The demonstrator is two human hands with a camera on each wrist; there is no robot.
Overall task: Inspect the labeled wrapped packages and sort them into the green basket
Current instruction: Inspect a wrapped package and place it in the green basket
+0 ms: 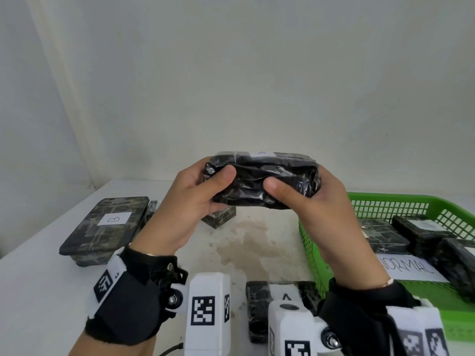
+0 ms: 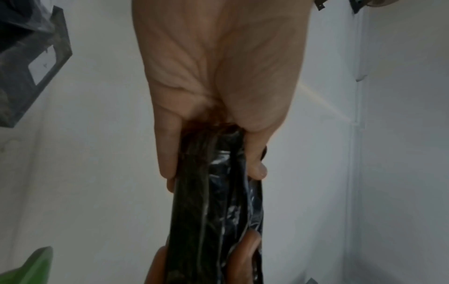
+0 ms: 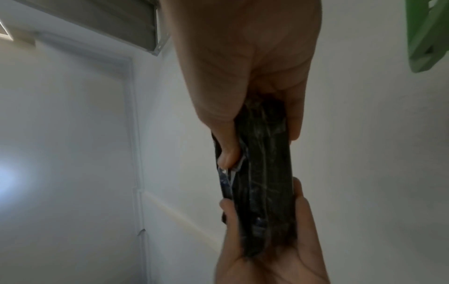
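Pkg A (image 1: 280,296) nearest, on table; both hands grip black pkg (image 1: 264,179) aloft; basket (image 1: 385,201) right, B pkg (image 1: 105,227) left.

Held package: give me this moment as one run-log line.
phase: inspect | held package gripped by left hand and right hand, above table | green basket: three packages inside | not yet placed

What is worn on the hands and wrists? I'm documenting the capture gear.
The hands are bare: left hand, right hand. Each wrist wears a black strap with white bands and white blocks printed with black square-pattern markers, fixed by metal bolts.
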